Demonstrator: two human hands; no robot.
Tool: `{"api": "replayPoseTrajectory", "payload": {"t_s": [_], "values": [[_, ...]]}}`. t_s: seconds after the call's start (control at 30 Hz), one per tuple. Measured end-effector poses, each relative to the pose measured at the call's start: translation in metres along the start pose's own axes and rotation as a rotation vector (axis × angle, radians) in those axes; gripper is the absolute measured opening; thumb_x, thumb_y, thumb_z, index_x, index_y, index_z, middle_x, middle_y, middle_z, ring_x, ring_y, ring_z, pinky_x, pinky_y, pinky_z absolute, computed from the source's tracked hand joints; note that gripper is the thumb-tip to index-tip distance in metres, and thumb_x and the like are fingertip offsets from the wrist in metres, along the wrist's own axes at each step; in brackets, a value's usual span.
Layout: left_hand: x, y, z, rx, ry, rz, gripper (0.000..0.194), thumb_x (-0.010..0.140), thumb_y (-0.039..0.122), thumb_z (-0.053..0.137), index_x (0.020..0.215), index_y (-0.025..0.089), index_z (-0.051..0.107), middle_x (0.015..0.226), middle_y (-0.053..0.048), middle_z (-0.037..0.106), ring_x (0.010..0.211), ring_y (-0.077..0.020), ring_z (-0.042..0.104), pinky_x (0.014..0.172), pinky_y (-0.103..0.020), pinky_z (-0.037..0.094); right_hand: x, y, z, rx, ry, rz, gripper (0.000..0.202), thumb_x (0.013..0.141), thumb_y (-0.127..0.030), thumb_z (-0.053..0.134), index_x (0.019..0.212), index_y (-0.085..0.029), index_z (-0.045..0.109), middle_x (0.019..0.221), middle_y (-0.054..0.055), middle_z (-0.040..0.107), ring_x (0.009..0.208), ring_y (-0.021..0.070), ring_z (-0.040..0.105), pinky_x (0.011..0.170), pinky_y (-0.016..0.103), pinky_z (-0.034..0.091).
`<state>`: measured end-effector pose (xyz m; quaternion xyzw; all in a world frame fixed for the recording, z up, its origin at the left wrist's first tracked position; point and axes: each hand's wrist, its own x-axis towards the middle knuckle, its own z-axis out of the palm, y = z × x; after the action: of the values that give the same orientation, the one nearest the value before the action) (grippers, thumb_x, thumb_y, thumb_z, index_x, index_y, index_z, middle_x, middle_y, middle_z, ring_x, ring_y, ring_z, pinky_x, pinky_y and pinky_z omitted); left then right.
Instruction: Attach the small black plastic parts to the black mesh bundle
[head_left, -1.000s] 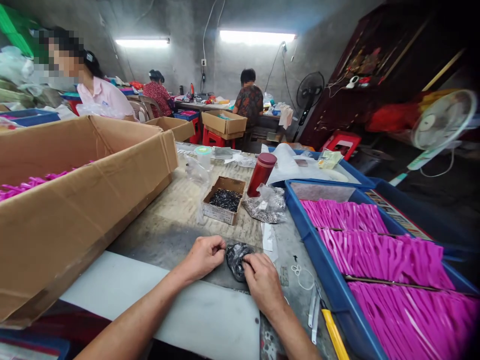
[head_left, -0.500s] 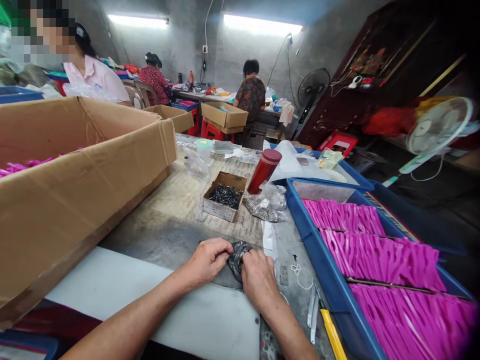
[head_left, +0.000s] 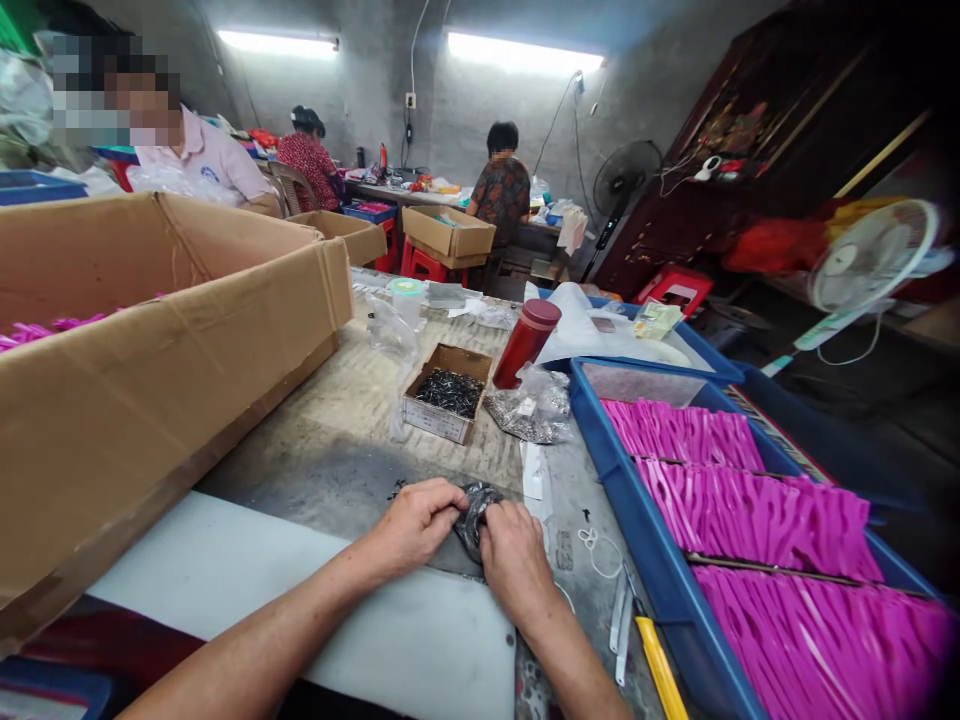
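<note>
Between my two hands is a small crumpled plastic bag [head_left: 474, 512] with dark contents, resting at the far edge of a pale board [head_left: 420, 630]. My left hand [head_left: 424, 515] pinches the bag's left edge between thumb and fingers. My right hand [head_left: 514, 555] is closed over its right side, with the fingertips partly hidden. A few tiny black pieces [head_left: 397, 487] lie on the table just beyond my left hand. Farther off stands an open small cardboard box [head_left: 439, 418] filled with small dark metal parts.
A large cardboard box [head_left: 165, 360] takes up the left side. On the right, a blue crate [head_left: 637, 530] holds rows of magenta strips [head_left: 772, 520]. A yellow-handled tool [head_left: 660, 665] lies beside it. A red flask [head_left: 527, 343] stands behind a clear bag [head_left: 532, 405]. Several people sit farther back.
Both hands stay on the plastic bag with almost no movement. Tiny black pieces now show beside my left hand. The co-worker at the far left has leaned to the right.
</note>
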<state>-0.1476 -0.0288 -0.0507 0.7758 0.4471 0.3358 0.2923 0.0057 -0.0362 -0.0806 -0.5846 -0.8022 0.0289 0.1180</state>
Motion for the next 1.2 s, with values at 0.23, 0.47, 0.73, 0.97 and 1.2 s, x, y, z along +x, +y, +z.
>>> {"api": "replayPoseTrajectory", "payload": {"t_s": [0.23,0.47,0.73,0.97,1.2], "values": [[-0.001,0.000,0.000,0.004,-0.001,0.002,0.019,0.073,0.006,0.041,0.075,0.014,0.058,0.068,-0.002,0.057,0.065,-0.0113,0.053,0.061,-0.020,0.040,0.001,0.000,0.002,0.027,0.025,0.008,0.012,0.071,-0.005,0.049,0.069,-0.016,0.054,0.071,0.005,0.056,0.072,0.0198,0.046,0.064,0.028,0.030],[0.001,0.001,0.001,0.007,-0.003,0.000,0.019,0.073,0.005,0.041,0.075,0.014,0.058,0.069,-0.002,0.057,0.066,-0.0117,0.053,0.062,-0.020,0.041,0.000,-0.003,-0.002,-0.047,0.004,-0.011,0.012,0.073,-0.007,0.048,0.071,-0.017,0.054,0.073,0.005,0.057,0.073,0.0202,0.046,0.064,0.029,0.026],[0.001,0.000,0.000,0.014,0.002,-0.013,0.019,0.071,0.004,0.042,0.075,0.014,0.058,0.067,-0.001,0.057,0.065,-0.0115,0.052,0.062,-0.020,0.041,-0.001,-0.001,-0.005,-0.063,-0.007,-0.050,0.014,0.075,-0.006,0.045,0.074,-0.017,0.052,0.075,0.005,0.056,0.075,0.0200,0.045,0.065,0.029,0.025],[0.000,-0.001,0.001,0.001,0.005,-0.028,0.019,0.071,0.005,0.043,0.078,0.015,0.057,0.070,-0.001,0.059,0.068,-0.0122,0.054,0.064,-0.021,0.042,-0.004,0.003,-0.006,0.043,0.057,-0.072,0.016,0.073,-0.004,0.041,0.071,-0.017,0.051,0.070,0.005,0.056,0.071,0.0196,0.046,0.064,0.029,0.027],[-0.001,0.001,0.001,-0.040,-0.017,-0.009,0.021,0.073,0.004,0.043,0.084,0.015,0.056,0.080,-0.002,0.060,0.075,-0.0121,0.054,0.071,-0.022,0.042,-0.006,0.007,-0.007,0.272,0.148,-0.142,0.016,0.074,-0.008,0.039,0.076,-0.015,0.053,0.070,0.004,0.057,0.070,0.0188,0.047,0.063,0.029,0.030]]}}
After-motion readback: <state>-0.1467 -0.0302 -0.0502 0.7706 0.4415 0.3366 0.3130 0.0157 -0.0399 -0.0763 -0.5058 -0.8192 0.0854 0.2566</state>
